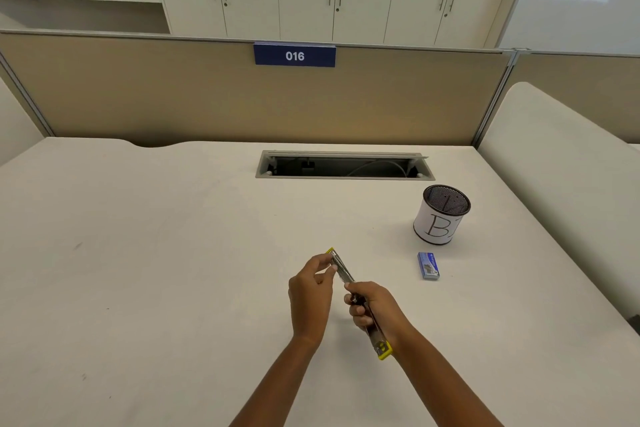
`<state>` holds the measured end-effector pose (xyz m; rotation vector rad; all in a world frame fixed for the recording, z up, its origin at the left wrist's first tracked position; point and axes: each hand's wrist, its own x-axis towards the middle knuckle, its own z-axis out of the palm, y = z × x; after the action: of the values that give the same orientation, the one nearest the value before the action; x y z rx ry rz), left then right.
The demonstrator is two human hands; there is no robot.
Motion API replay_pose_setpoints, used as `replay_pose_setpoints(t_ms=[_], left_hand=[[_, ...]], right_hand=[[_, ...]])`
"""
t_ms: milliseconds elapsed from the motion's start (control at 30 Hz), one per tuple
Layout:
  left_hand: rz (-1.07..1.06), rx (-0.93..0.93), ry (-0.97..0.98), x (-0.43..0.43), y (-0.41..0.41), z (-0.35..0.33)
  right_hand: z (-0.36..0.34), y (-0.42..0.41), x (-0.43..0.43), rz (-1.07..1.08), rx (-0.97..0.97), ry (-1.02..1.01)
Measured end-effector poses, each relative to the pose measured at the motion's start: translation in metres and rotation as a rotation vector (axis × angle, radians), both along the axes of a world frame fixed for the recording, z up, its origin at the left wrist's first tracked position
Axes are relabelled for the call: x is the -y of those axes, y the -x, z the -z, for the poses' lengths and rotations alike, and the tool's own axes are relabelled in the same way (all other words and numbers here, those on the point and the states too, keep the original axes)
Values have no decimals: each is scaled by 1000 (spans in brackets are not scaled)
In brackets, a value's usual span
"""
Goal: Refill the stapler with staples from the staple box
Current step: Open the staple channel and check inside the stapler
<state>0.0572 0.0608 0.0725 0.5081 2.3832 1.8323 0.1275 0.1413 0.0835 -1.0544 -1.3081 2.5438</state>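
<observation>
Both hands are holding the stapler [346, 279] opened out above the worktop [138, 270] — left hand [310, 291] pinching its far end, right hand [372, 310] gripping the middle — so I judge loading comes next, calling for a hand freed toward the staple box [428, 265] lying to their right.

The stapler [341, 269] shows glossy bare metal along its rail, bright where the fingers [331, 270] of the left hand pinch it, with yellow plastic at both ends. The staple box [428, 265], well right of the fingers, looks like printed blue cardboard with a slight sheen. The pen cup [442, 214] beyond it is dark metal mesh wrapped in matt white paper. The tabletop [156, 270] under the fingers is a smooth, matt, off-white laminate with faint scuffs.
</observation>
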Motion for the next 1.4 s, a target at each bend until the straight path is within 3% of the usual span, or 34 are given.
replay_pose_setpoints(t_ms=[133, 433, 900, 1067, 1167, 1233, 1400], left_hand=[[-28, -49, 60, -2, -2, -1], [-71, 89, 48, -8, 0, -5], [41, 353, -90, -9, 19, 5], [54, 104, 255, -4, 27, 18], [109, 57, 335, -2, 29, 26], [168, 200, 227, -3, 31, 28], [395, 823, -196, -4, 24, 26]], right_hand=[[0, 1, 1, 11, 2, -57], [3, 4, 0, -13, 13, -185], [9, 6, -10, 31, 111, -108], [17, 6, -16, 89, 145, -34], [22, 4, -18, 114, 166, -31], [27, 4, -20, 141, 171, -49], [31, 9, -21, 193, 146, -91]])
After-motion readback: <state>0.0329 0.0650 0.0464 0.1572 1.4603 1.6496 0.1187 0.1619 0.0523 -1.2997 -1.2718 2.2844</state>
